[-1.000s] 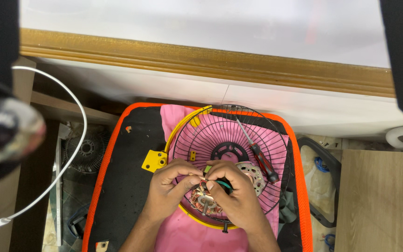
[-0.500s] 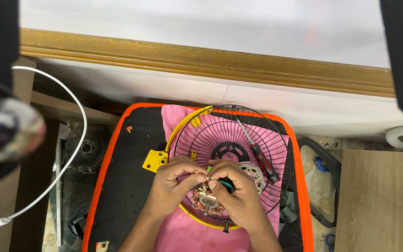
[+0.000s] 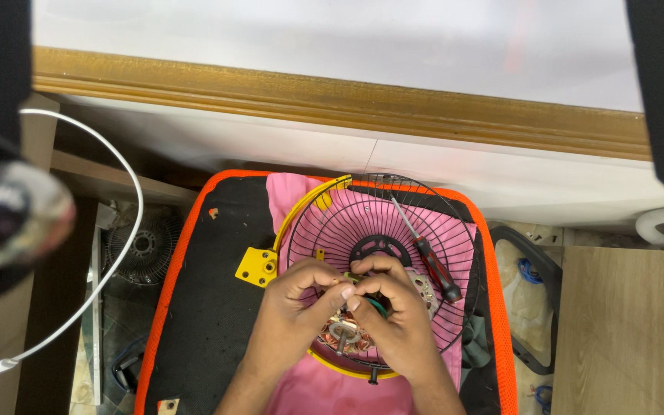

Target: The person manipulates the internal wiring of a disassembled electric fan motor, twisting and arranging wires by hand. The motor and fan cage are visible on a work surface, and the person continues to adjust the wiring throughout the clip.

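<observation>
Head view: left hand (image 3: 295, 303) and right hand (image 3: 393, 319) pinching motor (image 3: 341, 332) between fingertips.

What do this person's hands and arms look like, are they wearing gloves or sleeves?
No gloves: both the left hand and the right hand are bare, with short, unpainted fingernails. The forearms are bare too, with no sleeve reaching them in view. No ring, watch or bracelet shows on the parts visible.
</observation>
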